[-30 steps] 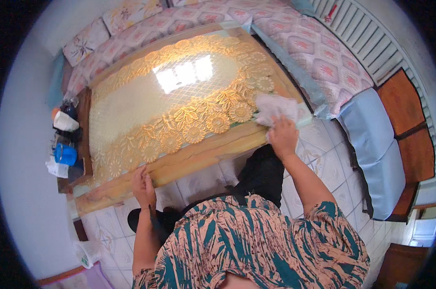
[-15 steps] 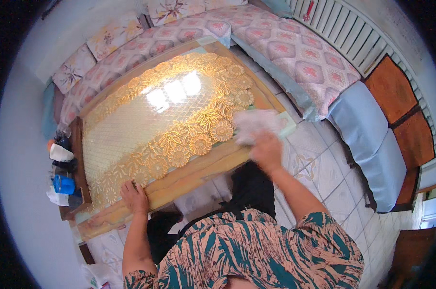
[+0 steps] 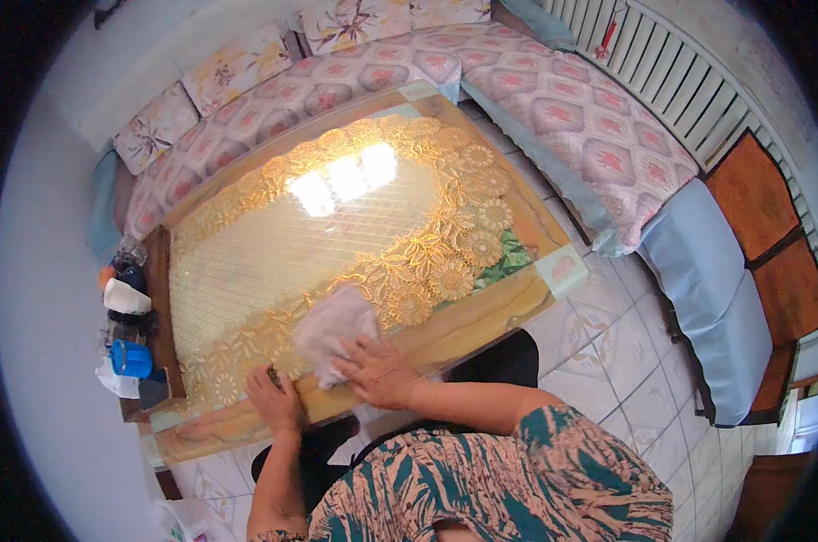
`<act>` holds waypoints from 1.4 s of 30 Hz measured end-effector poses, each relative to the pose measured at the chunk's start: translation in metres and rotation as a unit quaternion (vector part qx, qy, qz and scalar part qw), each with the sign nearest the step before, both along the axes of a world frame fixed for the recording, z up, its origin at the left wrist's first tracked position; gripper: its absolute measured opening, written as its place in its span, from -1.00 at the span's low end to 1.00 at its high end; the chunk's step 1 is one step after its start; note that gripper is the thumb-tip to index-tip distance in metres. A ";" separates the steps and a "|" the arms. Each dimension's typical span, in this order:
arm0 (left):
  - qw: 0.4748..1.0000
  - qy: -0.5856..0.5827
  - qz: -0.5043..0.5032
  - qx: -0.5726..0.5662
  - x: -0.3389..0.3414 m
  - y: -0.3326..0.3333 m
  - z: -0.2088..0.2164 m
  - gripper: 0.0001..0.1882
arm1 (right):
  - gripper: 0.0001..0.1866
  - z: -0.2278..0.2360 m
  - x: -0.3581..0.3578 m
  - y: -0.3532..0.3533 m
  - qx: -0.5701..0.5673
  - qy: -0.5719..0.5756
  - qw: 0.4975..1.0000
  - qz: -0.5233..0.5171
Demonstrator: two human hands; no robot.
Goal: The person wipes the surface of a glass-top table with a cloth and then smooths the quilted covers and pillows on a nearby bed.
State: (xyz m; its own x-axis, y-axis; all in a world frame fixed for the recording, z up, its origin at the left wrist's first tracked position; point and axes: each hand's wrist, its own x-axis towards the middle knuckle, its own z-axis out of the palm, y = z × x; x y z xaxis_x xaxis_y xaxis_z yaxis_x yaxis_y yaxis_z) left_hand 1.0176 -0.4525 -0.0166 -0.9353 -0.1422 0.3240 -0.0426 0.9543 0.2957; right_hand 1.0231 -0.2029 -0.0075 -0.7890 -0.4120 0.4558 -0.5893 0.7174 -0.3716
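Observation:
A pale pinkish-white cloth (image 3: 335, 332) lies bunched on the near side of a low table (image 3: 481, 330). My right hand (image 3: 379, 372) presses on the cloth's near right part, its fingers over the fabric. Just left of it, my left hand (image 3: 275, 402) rests on the table's near edge, fingers stretched onto the top and holding nothing. A gold floral lace cover (image 3: 409, 303) with a lattice middle spreads over the tabletop beneath a shiny clear surface. Bright window reflections fall across its far half.
A wooden tray (image 3: 161, 316) at the table's left end holds a blue cup (image 3: 132, 359), a white cup (image 3: 125, 296) and other small items. Patterned sofa seats (image 3: 590, 144) line the far and right sides. Brown mats (image 3: 754, 188) lean at right over tiled floor (image 3: 599, 334).
My right hand has swept the cloth leftward along the near side, from the table's right corner to beside my left hand. A green patch at the right corner now shows. The view has shifted slightly.

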 end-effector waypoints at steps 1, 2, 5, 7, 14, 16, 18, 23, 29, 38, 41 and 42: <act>1.000 -0.006 -0.007 0.009 -0.003 0.003 -0.001 -0.68 | -0.51 -0.004 -0.010 -0.001 0.005 0.013 1.000 -0.003; 1.000 0.004 -0.011 0.010 -0.005 0.006 -0.003 -0.68 | -0.51 -0.013 -0.024 0.002 0.011 0.027 1.000 -0.008; 1.000 0.013 -0.014 0.014 -0.002 0.007 -0.007 -0.66 | -0.50 -0.019 -0.082 0.036 -0.040 -0.004 0.996 -0.081; 1.000 0.002 0.000 0.024 -0.001 0.002 -0.005 -0.65 | -0.48 -0.022 -0.120 0.091 0.035 -0.155 0.957 -0.242; 1.000 0.007 0.009 0.001 -0.002 0.010 0.000 -0.64 | -0.49 0.000 -0.070 0.267 0.159 -0.048 0.817 -0.552; 1.000 0.001 0.016 -0.021 0.001 0.006 -0.001 -0.64 | -0.49 -0.010 -0.046 0.248 0.167 -0.045 0.817 -0.549; 1.000 0.002 0.012 -0.021 0.002 0.002 -0.003 -0.64 | -0.43 -0.020 -0.037 0.202 0.125 -0.033 0.897 -0.423; 1.000 -0.006 0.004 -0.024 0.000 0.003 -0.002 -0.65 | -0.40 0.007 -0.031 0.037 0.053 -0.132 0.989 -0.048; 1.000 -0.019 0.000 0.000 -0.001 0.004 0.002 -0.62 | -0.34 -0.019 -0.120 -0.053 -0.012 -0.053 0.995 0.089; 1.000 -0.021 0.002 0.014 0.004 0.002 0.006 -0.59 | -0.43 -0.018 -0.247 0.153 0.149 -0.113 0.917 -0.351; 1.000 -0.010 -0.002 -0.012 0.004 0.002 0.006 -0.60 | -0.42 -0.025 -0.199 0.258 0.218 -0.065 0.885 -0.406; 1.000 -0.011 0.001 -0.006 0.002 0.005 0.006 -0.59 | -0.40 -0.027 -0.179 0.282 0.242 -0.078 0.866 -0.430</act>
